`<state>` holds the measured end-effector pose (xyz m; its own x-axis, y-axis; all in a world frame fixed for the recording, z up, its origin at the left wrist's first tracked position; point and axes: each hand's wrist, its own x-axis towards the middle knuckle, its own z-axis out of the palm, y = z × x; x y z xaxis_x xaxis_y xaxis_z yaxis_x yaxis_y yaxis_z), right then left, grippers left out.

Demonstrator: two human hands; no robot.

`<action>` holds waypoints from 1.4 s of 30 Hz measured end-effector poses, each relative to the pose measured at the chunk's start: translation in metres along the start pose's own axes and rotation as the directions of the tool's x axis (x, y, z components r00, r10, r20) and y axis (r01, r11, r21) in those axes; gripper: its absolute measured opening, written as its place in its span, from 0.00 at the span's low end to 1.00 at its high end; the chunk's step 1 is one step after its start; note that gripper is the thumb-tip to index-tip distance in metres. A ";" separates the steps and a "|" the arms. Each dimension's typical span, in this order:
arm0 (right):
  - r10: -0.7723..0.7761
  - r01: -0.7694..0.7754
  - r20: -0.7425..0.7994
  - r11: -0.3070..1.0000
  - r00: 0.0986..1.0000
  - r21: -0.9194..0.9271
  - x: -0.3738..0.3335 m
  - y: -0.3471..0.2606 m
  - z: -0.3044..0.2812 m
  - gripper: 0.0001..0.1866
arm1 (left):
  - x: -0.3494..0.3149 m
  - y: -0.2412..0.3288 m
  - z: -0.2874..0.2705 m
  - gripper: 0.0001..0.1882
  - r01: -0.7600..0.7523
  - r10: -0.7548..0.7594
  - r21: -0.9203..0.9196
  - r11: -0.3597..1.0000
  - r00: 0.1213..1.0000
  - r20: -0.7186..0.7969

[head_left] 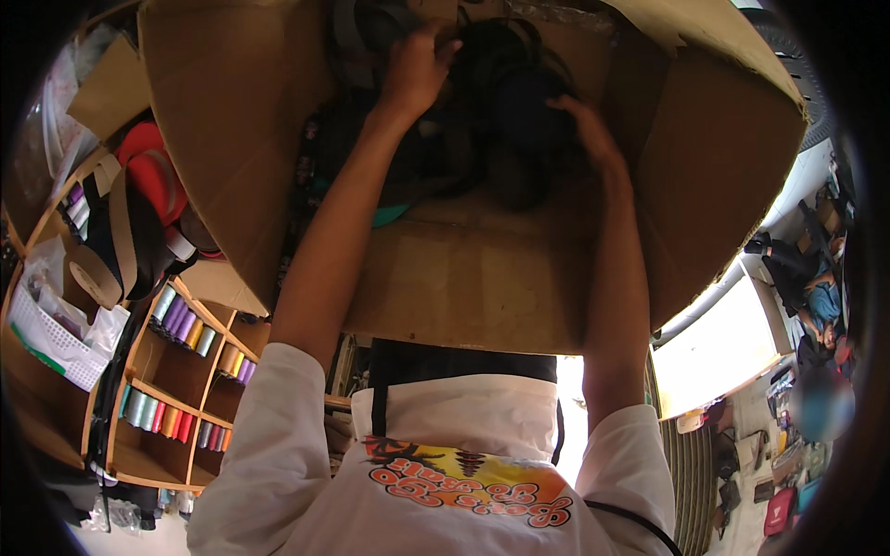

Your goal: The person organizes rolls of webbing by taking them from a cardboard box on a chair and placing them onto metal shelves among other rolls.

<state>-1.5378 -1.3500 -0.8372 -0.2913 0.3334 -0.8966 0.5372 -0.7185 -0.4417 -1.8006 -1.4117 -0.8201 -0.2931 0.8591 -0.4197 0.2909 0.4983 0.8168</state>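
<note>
Both my arms reach into a big cardboard box (464, 278). In its shadowed far part lie several dark rolls and coils that look like strapping. My left hand (417, 74) is among them at the far left, beside a grey coil (357, 32). Its fingers are curled, and what they hold is hidden in shadow. On the right, my right hand (593, 134) is open, its extended fingers at the edge of a dark blue round roll (530, 109). Below my left hand is a dark heap with a small teal piece (389, 214) showing.
To the left, a wooden shelf (195, 408) holds several coloured thread spools. Near it are a white plastic basket (65, 347), a beige strap roll (97, 273) and a red roll (153, 171). Another person (820, 296) is at the far right, above bags (783, 500) on the floor.
</note>
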 end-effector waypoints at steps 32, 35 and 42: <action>-0.540 0.573 -0.231 0.812 0.810 0.110 -0.195 -0.100 0.061 0.32 | -0.122 0.168 -0.061 0.22 0.223 -0.114 -0.335 0.916 0.942 0.315; -0.576 0.657 -0.364 0.739 0.732 0.151 -0.260 -0.084 0.063 0.27 | -0.154 0.201 -0.054 0.18 0.148 -0.002 -0.320 0.936 0.911 0.413; -0.447 0.763 -0.689 0.599 0.570 0.242 -0.405 0.004 0.046 0.21 | -0.253 0.281 0.002 0.18 -0.032 0.276 -0.407 0.913 0.783 0.557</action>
<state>-1.4544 -1.5160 -0.4741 0.1393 0.9322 -0.3340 -0.0919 -0.3237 -0.9417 -1.6435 -1.4886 -0.4856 0.3585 0.8756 -0.3236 -0.0957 0.3793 0.9203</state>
